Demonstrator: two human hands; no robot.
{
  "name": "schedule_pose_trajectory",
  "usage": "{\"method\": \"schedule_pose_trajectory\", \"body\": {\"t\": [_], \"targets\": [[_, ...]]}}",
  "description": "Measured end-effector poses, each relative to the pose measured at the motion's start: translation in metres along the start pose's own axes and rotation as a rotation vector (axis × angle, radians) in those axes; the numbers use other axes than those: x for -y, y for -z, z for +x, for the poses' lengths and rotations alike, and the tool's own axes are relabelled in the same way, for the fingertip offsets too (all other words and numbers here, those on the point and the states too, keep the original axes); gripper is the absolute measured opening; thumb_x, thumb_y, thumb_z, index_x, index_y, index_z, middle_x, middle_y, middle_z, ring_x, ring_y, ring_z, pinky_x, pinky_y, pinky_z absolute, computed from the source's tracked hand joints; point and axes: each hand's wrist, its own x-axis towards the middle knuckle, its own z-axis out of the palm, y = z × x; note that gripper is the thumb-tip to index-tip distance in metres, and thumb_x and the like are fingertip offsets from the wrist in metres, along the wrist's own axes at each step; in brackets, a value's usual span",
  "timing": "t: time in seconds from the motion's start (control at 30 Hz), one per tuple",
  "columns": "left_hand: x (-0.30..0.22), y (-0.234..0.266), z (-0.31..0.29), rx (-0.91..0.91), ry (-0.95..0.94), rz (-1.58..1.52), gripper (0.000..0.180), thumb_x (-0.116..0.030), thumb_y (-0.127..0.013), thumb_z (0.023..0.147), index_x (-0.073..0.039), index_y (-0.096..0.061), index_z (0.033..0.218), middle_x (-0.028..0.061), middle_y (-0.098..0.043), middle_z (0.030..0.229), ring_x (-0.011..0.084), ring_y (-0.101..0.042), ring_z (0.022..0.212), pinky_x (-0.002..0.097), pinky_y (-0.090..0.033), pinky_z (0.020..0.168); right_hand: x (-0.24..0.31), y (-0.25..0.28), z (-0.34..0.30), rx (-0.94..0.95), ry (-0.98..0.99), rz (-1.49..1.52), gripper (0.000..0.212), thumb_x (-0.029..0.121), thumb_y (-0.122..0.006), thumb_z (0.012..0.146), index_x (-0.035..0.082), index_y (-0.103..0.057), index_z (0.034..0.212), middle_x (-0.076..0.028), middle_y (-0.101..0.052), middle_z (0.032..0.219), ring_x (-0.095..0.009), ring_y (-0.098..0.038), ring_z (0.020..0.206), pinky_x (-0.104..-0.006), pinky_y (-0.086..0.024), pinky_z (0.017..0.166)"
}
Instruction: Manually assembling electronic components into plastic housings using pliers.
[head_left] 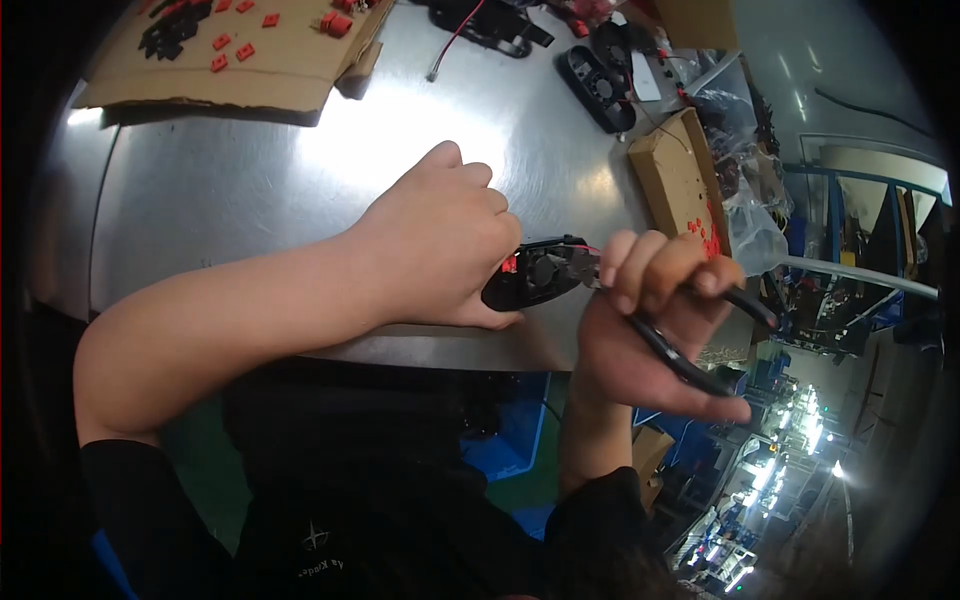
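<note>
My left hand (450,235) is closed around one end of a black plastic housing (540,278), holding it just above the metal table near its front edge. A small red part shows inside the housing beside my fingers, and a thin red wire runs at its far edge. My right hand (665,300) grips pliers with black handles (680,362). Their metal jaws reach into the right end of the housing. Whether the jaws pinch anything there is too small to tell.
Cardboard (230,85) with red and black small parts lies at the far left. A cable with a connector (433,75) and black housings (597,88) lie at the back. A cardboard box (672,165) with red pieces stands right, beside plastic bags (755,225). Below the table is a blue crate (515,440).
</note>
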Motion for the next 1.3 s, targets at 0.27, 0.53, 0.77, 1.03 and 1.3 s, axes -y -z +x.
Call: {"method": "schedule_pose_trajectory", "body": {"t": [0.27,0.53,0.77,1.03,1.3], "targets": [[0.003,-0.003,-0.003,-0.048,0.023,-0.012,0.039,-0.048,-0.075,0.072,-0.009,-0.071,0.07,0.0054,-0.068,0.07,0.0224,-0.063,0.081,0.0361,-0.043,0.08,-0.009,-0.016,0.017,0.221,-0.139,-0.032,0.086,0.092,-0.058,0.075,0.013,-0.041,0.105,-0.002,-0.042,0.076,-0.017,-0.043,0.059,-0.0362,-0.039,0.062],[0.003,-0.004,-0.005,-0.026,0.049,-0.01,0.038,-0.049,-0.075,0.073,-0.011,-0.072,0.07,0.0049,-0.067,0.069,0.0222,-0.063,0.08,0.0352,-0.042,0.08,-0.012,-0.014,0.017,0.234,-0.198,-0.055,0.087,0.093,-0.055,0.076,0.012,-0.04,0.103,-0.002,-0.04,0.075,-0.016,-0.04,0.059,-0.0354,-0.038,0.061],[0.001,-0.001,-0.001,0.002,0.077,-0.049,0.038,-0.048,-0.077,0.072,-0.011,-0.071,0.07,0.0056,-0.068,0.072,0.0234,-0.064,0.085,0.0363,-0.043,0.082,-0.011,-0.011,0.016,0.227,-0.262,0.075,0.107,0.106,-0.049,0.056,0.01,-0.041,0.101,-0.005,-0.044,0.078,-0.015,-0.04,0.066,-0.0328,-0.037,0.066],[-0.004,-0.007,-0.011,-0.116,0.054,-0.065,0.035,-0.041,-0.08,0.072,-0.008,-0.07,0.078,0.0068,-0.068,0.079,0.0235,-0.063,0.09,0.0378,-0.043,0.085,-0.003,-0.016,0.02,0.203,-0.425,0.033,0.092,0.099,-0.054,0.068,0.014,-0.042,0.1,-0.002,-0.038,0.078,-0.014,-0.032,0.067,-0.0332,-0.029,0.064],[-0.004,-0.008,-0.012,-0.161,0.016,-0.041,0.034,-0.042,-0.076,0.075,-0.009,-0.069,0.074,0.0067,-0.068,0.074,0.0247,-0.064,0.086,0.0385,-0.043,0.082,-0.014,-0.022,0.0,0.157,-0.203,-0.006,0.098,0.104,-0.051,0.061,0.013,-0.042,0.094,0.0,-0.034,0.07,-0.014,-0.03,0.061,-0.0329,-0.028,0.06]]}}
